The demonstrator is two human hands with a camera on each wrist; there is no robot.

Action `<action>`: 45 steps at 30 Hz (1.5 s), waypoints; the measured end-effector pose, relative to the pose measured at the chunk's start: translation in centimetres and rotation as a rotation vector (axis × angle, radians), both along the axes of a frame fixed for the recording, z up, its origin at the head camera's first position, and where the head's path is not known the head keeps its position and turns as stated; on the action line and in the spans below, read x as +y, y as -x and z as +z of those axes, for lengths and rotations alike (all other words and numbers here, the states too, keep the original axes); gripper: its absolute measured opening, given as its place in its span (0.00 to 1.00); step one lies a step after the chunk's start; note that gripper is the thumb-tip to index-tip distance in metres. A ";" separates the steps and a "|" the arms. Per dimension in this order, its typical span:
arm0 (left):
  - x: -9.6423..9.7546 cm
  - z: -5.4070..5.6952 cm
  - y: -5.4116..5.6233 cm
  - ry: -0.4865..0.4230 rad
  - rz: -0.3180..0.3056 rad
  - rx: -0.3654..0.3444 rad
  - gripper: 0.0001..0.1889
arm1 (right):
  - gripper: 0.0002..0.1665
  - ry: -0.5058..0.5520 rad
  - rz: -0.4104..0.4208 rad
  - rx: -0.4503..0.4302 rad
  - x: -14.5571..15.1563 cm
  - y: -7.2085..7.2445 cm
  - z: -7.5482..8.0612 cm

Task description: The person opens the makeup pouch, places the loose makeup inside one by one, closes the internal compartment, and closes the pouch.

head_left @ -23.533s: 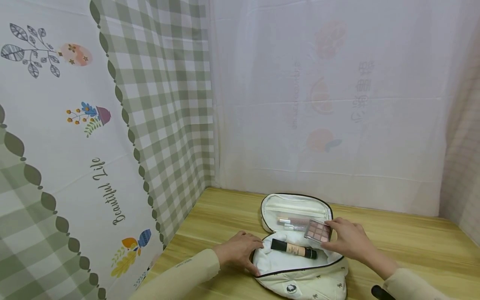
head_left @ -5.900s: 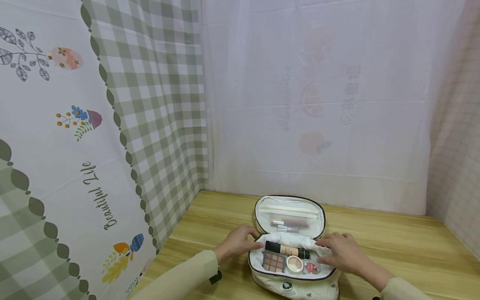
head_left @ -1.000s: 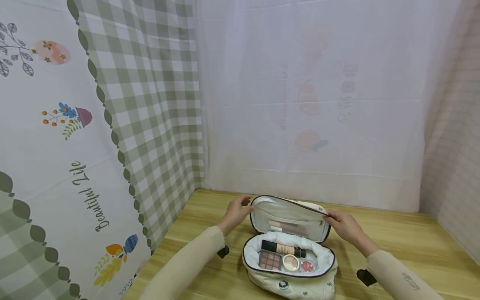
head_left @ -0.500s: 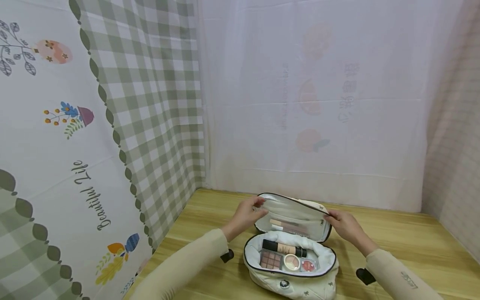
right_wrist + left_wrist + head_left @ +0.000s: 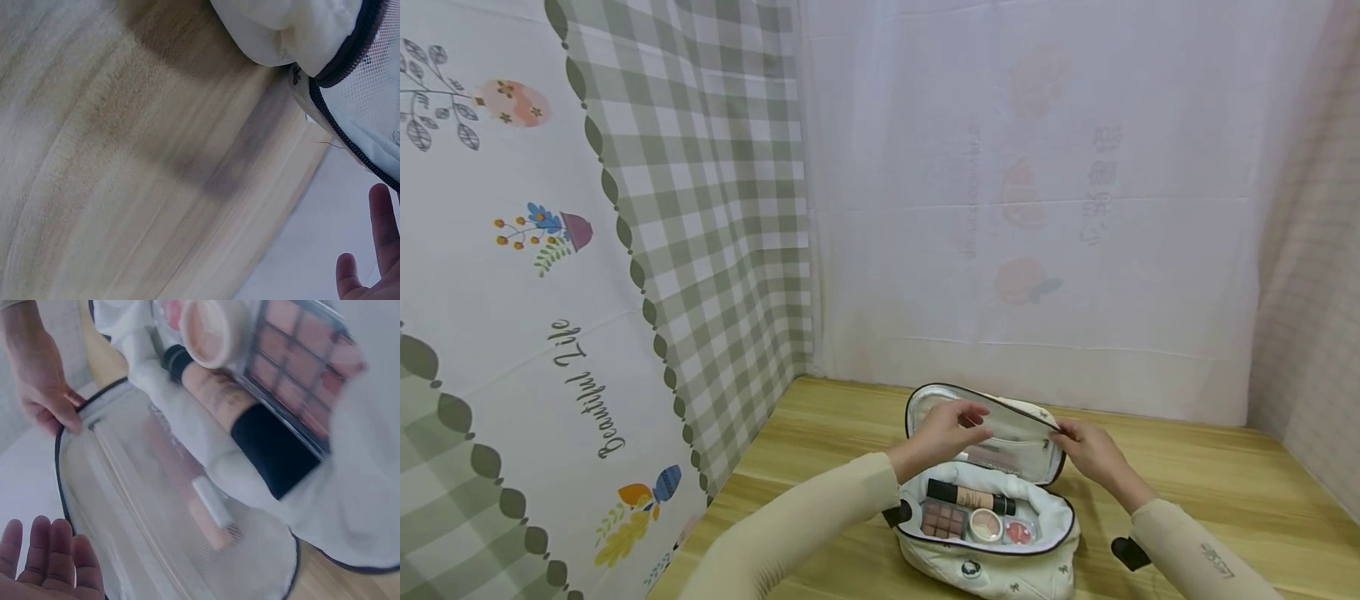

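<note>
A cream quilted makeup bag (image 5: 1000,577) sits unzipped on the table, its lid (image 5: 1026,433) raised behind. Inside lie a black-capped foundation tube (image 5: 973,497), a brown eyeshadow palette (image 5: 943,520), a round three-colour compact (image 5: 985,526) and a small pink-red cosmetic (image 5: 1019,532). My right hand (image 5: 1090,454) pinches the lid's right edge between thumb and fingers. My left hand (image 5: 942,433) hovers in front of the lid with loosely bent fingers, holding nothing. In the left wrist view, slim tubes (image 5: 209,506) show through the lid's mesh pocket.
The bag stands on a wood-grain table (image 5: 827,425). A green checked cloth (image 5: 730,208) hangs at the left and a pale sheet (image 5: 910,275) at the back. A black strap piece (image 5: 1129,552) hangs by the right sleeve.
Over the last second my left hand has left the lid's left edge and moved right across its front. My right hand keeps its hold. Earlier, the palette was in my right hand; now it lies inside.
</note>
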State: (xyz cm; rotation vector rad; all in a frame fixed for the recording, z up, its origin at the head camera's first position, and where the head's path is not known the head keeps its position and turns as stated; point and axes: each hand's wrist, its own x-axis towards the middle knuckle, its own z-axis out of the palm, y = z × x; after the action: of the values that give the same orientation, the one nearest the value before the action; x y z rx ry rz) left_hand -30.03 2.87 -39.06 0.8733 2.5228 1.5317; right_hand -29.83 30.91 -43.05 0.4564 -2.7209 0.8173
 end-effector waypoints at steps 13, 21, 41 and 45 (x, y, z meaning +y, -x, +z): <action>6.2 -1.1 -0.8 0.205 -0.034 -0.007 0.14 | 0.11 0.034 -0.017 -0.020 0.3 0.2 -0.5; 8.0 -2.3 -0.5 0.250 -0.002 0.015 0.11 | 0.14 0.059 -0.009 -0.023 0.0 0.1 -0.4; 9.1 -4.8 1.9 0.312 0.110 0.178 0.12 | 0.19 0.108 0.003 -0.097 -0.4 0.0 0.0; 9.7 -4.8 1.9 0.339 0.169 0.167 0.11 | 0.20 0.114 -0.003 -0.118 -0.5 -0.1 0.1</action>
State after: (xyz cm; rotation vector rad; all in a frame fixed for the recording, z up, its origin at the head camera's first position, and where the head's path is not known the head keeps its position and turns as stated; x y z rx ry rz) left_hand -31.92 12.53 -43.90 0.7837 2.9224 1.0518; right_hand -29.74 30.45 -42.91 0.3907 -2.7617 1.0226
